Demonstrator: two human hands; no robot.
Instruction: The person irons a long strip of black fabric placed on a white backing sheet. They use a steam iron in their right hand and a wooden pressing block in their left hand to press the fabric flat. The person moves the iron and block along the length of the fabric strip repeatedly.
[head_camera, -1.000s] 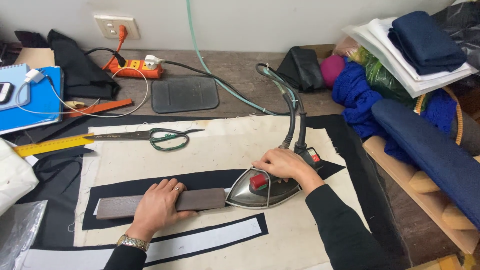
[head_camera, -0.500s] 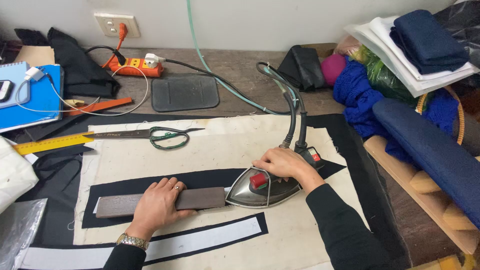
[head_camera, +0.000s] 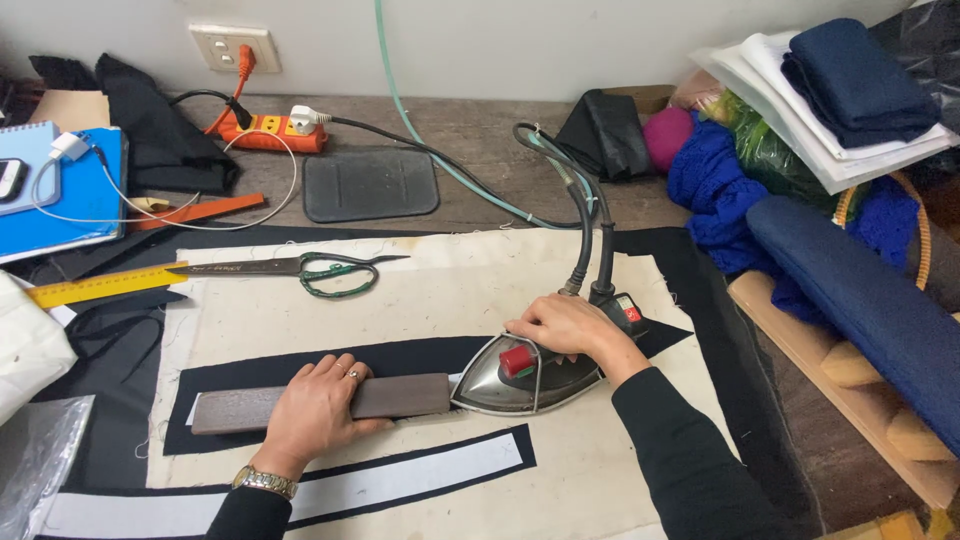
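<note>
My left hand (head_camera: 318, 408) lies flat, fingers together, pressing a long brown wooden block (head_camera: 320, 402) onto a black fabric strip (head_camera: 400, 358). My right hand (head_camera: 565, 328) is clamped around the handle of a steam iron (head_camera: 525, 375), whose pointed tip touches the block's right end. Strip, block and iron rest on a cream pressing cloth (head_camera: 450, 290) spread over the worktop (head_camera: 480, 140). Green-handled scissors (head_camera: 300, 268) and a yellow ruler (head_camera: 105, 284) lie behind the strip; a second, white-faced strip (head_camera: 400, 480) lies in front.
</note>
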